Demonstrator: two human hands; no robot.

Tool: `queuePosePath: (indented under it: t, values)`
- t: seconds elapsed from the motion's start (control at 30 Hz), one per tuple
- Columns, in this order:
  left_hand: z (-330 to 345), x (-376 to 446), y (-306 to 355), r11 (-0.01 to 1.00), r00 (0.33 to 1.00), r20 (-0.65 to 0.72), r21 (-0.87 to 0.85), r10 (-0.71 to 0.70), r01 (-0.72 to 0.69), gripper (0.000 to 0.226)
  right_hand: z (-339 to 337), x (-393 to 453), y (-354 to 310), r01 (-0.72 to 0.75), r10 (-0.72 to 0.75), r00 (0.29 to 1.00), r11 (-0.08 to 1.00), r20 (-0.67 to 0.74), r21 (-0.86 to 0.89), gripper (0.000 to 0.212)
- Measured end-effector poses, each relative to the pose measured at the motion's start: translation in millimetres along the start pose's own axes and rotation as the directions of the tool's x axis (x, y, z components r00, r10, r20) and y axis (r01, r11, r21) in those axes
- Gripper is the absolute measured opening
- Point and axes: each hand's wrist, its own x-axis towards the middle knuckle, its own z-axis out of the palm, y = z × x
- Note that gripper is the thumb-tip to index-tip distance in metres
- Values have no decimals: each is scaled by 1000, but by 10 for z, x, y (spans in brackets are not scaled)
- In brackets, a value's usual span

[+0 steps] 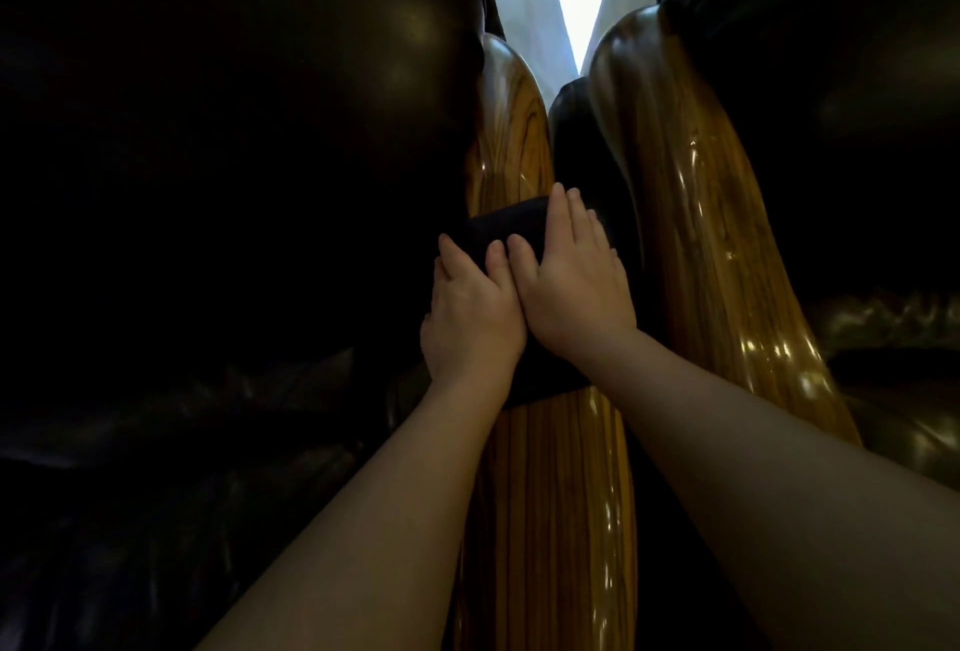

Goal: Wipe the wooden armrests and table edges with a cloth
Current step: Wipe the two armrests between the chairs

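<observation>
A dark cloth [511, 229] is draped across a glossy wooden armrest [561, 494] that runs up the middle of the head view. My left hand [470, 310] presses on the cloth's left side, fingers curled over its edge. My right hand [571, 281] lies flat on the cloth's right side, fingers stretched forward and close together. The two hands touch at the thumbs. A second wooden armrest [711, 245] runs parallel on the right, separated from the first by a dark gap.
Dark leather cushions [234, 183] fill the left, and another dark leather seat [831, 105] rises on the right. A pale floor strip [576, 21] shows between the two chairs at the top.
</observation>
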Motion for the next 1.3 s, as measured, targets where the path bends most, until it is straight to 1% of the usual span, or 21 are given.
queuePosePath:
  t: [0.2, 0.4, 0.6, 0.77, 0.9, 1.1, 1.17, 1.3]
  values:
    - [29, 274, 164, 997, 998, -36, 47, -53, 54, 65, -22, 324, -59, -14, 12, 999, 999, 31, 47, 73]
    - [39, 498, 321, 991, 991, -110, 97, -76, 87, 54, -38, 644, -99, -15, 10, 998, 996, 66, 88, 74]
    - [42, 638, 366, 995, 992, -108, 66, -69, 76, 55, -55, 770, -132, -27, 15, 996, 991, 92, 128, 74]
    - [22, 672, 357, 999, 996, -73, 8, -49, 49, 55, -65, 742, -170, -53, 46, 996, 994, 77, 96, 73]
    - [37, 518, 243, 999, 996, -70, -7, -49, 48, 51, -5, 568, -107, -34, 31, 998, 998, 50, 52, 71]
    - [10, 27, -24, 1000, 1000, -21, -6, -10, 10, 46, 19, -20, 1, 10, -10, 1000, 1000, -16, 3, 70]
    - [-8, -162, -108, 999, 999, -25, 1, 34, -34, 47, 37, -259, 21, -7, 4, 998, 999, -63, -39, 70]
    - [-72, -607, -308, 982, 980, -69, 51, 186, -183, 51, 84, -754, 62, -23, 4, 991, 990, -136, -139, 69]
